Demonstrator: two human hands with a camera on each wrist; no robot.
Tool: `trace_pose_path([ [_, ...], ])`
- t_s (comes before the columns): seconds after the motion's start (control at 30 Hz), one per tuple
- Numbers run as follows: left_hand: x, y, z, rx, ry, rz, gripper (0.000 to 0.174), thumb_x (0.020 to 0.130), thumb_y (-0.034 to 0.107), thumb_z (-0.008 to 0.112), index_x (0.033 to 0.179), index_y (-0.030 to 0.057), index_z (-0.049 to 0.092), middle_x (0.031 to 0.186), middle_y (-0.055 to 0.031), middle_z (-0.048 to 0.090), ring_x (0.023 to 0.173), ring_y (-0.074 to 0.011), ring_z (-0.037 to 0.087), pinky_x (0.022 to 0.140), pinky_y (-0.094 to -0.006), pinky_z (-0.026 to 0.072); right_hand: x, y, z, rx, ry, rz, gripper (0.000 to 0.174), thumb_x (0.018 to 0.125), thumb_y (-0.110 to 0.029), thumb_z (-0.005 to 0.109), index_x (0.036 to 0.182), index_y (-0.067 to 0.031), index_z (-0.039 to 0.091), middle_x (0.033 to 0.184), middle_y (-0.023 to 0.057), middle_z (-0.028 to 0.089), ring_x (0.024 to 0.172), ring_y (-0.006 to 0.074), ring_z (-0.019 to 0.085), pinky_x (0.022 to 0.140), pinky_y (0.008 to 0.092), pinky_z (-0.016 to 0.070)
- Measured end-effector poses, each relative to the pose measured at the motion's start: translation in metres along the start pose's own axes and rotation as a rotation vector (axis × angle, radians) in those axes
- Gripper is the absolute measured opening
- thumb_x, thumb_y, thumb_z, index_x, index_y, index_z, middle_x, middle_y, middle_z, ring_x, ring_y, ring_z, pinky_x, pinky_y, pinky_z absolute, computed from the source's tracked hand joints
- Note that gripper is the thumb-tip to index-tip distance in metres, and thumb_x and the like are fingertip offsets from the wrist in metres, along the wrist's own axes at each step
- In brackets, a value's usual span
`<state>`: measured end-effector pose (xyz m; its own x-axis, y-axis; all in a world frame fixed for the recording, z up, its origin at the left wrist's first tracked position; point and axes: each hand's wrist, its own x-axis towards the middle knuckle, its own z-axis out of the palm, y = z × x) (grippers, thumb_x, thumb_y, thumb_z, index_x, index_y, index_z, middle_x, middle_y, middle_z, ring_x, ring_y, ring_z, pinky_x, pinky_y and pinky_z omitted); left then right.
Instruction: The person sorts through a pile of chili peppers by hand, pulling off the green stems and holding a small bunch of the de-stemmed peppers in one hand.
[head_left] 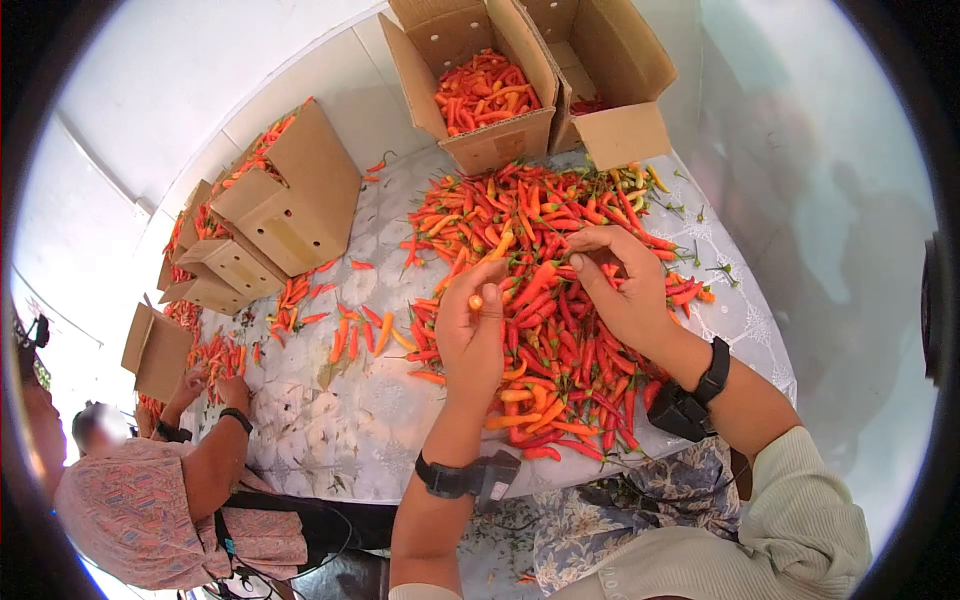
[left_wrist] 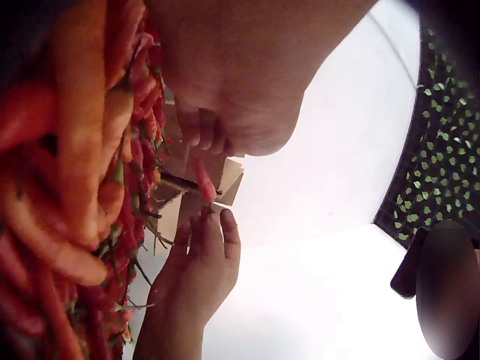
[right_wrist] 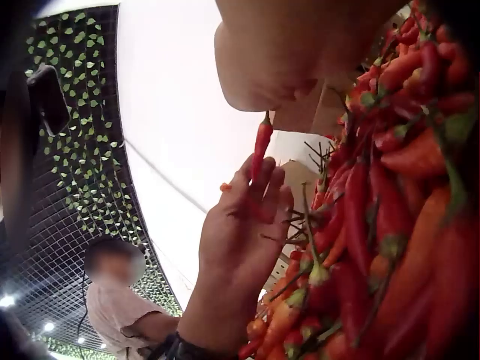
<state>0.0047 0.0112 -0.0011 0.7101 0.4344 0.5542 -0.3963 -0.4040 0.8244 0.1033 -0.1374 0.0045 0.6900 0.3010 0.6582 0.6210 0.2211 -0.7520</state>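
Note:
My left hand (head_left: 472,335) curls round a few chilies; an orange tip (head_left: 475,301) pokes out by its thumb. In the right wrist view, a red chili (right_wrist: 262,146) stands stem-up from the left hand's fingers (right_wrist: 244,180). Its stem reaches the fingertips of my right hand (head_left: 630,300), which appear to pinch it; the exact contact is partly hidden. In the left wrist view the same chili (left_wrist: 204,180) spans the space between both hands. Below them spreads a big heap of red and orange chilies (head_left: 590,370).
Cardboard boxes with chilies (head_left: 500,145) stand behind the heap, and more boxes (head_left: 300,200) at the left. Loose chilies (head_left: 350,335) lie on the patterned tablecloth (head_left: 330,430). Another person (head_left: 170,500) works at the table's left side. A wall (head_left: 800,200) is at the right.

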Motion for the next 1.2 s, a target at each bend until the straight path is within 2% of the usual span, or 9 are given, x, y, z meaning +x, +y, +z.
trace_pose_path([
  [0.1, -0.002, -0.003, 0.003, 0.026, -0.123, 0.037, 0.026, 0.095, 0.018, 0.05, 0.113, 0.0003, 0.056, 0.097, -0.0095, 0.06, 0.085, -0.0108, 0.058, 0.065, -0.024, 0.0495, -0.006, 0.0, 0.001, 0.02, -0.066, 0.015, 0.016, 0.082, 0.001, 0.06, 0.098, -0.0031, 0.061, 0.09, 0.0081, 0.063, 0.081, 0.0158, 0.062, 0.068, 0.0254, 0.0482],
  [0.23, -0.009, 0.021, 0.007, -0.061, -0.305, -0.391, 0.026, 0.095, 0.017, 0.05, 0.115, 0.0013, 0.056, 0.087, -0.0061, 0.062, 0.073, -0.0101, 0.059, 0.062, -0.0245, 0.0479, -0.008, -0.007, -0.001, -0.13, -0.173, -0.124, 0.016, 0.082, 0.001, 0.062, 0.098, -0.0024, 0.061, 0.092, 0.0071, 0.063, 0.08, 0.0133, 0.061, 0.067, 0.026, 0.0493],
  [0.27, -0.011, 0.016, 0.009, -0.023, -0.265, -0.312, 0.026, 0.094, 0.019, 0.052, 0.114, 0.0021, 0.056, 0.079, -0.0034, 0.061, 0.065, -0.009, 0.058, 0.059, -0.0227, 0.0455, -0.008, -0.007, 0.0, -0.089, -0.169, -0.107, 0.017, 0.081, 0.001, 0.062, 0.097, -0.0023, 0.061, 0.092, 0.007, 0.063, 0.08, 0.0131, 0.061, 0.067, 0.0261, 0.0494],
  [0.5, -0.01, 0.003, 0.004, -0.055, -0.261, -0.272, 0.028, 0.093, 0.022, 0.056, 0.11, -0.0004, 0.056, 0.081, -0.004, 0.06, 0.069, -0.0088, 0.057, 0.062, -0.0233, 0.0456, -0.012, -0.008, 0.004, 0.122, -0.166, 0.093, 0.016, 0.079, -0.004, 0.067, 0.095, -0.0026, 0.062, 0.088, 0.0073, 0.062, 0.077, 0.0135, 0.06, 0.065, 0.025, 0.048],
  [0.7, -0.01, 0.007, 0.003, -0.083, -0.283, -0.293, 0.027, 0.093, 0.021, 0.056, 0.108, -0.0014, 0.057, 0.08, -0.0048, 0.061, 0.07, -0.0098, 0.058, 0.065, -0.0242, 0.0465, -0.007, -0.004, -0.001, -0.074, -0.327, -0.003, 0.012, 0.085, -0.011, 0.064, 0.094, -0.0035, 0.061, 0.091, 0.0066, 0.06, 0.082, 0.0144, 0.055, 0.07, 0.0272, 0.0426],
  [0.9, -0.008, 0.011, 0.003, -0.053, -0.328, -0.309, 0.026, 0.093, 0.02, 0.057, 0.108, -0.0013, 0.057, 0.074, -0.0035, 0.061, 0.064, -0.0083, 0.056, 0.06, -0.023, 0.0453, -0.006, -0.012, -0.003, -0.02, -0.373, 0.218, 0.01, 0.084, -0.01, 0.062, 0.089, -0.0016, 0.059, 0.083, 0.0074, 0.054, 0.08, 0.0188, 0.056, 0.072, 0.0307, 0.0446],
  [1.0, -0.011, 0.008, 0.001, -0.058, -0.34, -0.327, 0.026, 0.093, 0.02, 0.057, 0.108, -0.0008, 0.057, 0.072, -0.0025, 0.061, 0.059, -0.0063, 0.052, 0.054, -0.0212, 0.043, -0.006, -0.001, -0.001, 0.113, -0.374, 0.151, 0.011, 0.089, -0.012, 0.058, 0.091, -0.0015, 0.057, 0.097, 0.0057, 0.057, 0.087, 0.0121, 0.054, 0.08, 0.027, 0.044],
  [1.1, -0.011, 0.009, 0.002, -0.097, -0.348, -0.327, 0.026, 0.092, 0.02, 0.057, 0.108, -0.0007, 0.057, 0.071, -0.0021, 0.061, 0.055, -0.0049, 0.05, 0.051, -0.02, 0.0413, -0.007, 0.002, -0.002, 0.346, -0.426, 0.357, 0.011, 0.091, -0.012, 0.057, 0.091, -0.0009, 0.057, 0.098, 0.0057, 0.057, 0.09, 0.0117, 0.054, 0.082, 0.0278, 0.0441],
  [1.2, -0.012, 0.005, 0.003, -0.166, -0.352, -0.341, 0.026, 0.092, 0.02, 0.057, 0.108, -0.0011, 0.057, 0.072, -0.0025, 0.062, 0.055, -0.0048, 0.05, 0.051, -0.0198, 0.0413, -0.006, 0.005, -0.001, 0.407, -0.416, 0.342, 0.008, 0.09, -0.007, 0.055, 0.092, 0.0007, 0.056, 0.094, 0.0033, 0.058, 0.087, 0.0093, 0.054, 0.078, 0.0275, 0.0459],
])
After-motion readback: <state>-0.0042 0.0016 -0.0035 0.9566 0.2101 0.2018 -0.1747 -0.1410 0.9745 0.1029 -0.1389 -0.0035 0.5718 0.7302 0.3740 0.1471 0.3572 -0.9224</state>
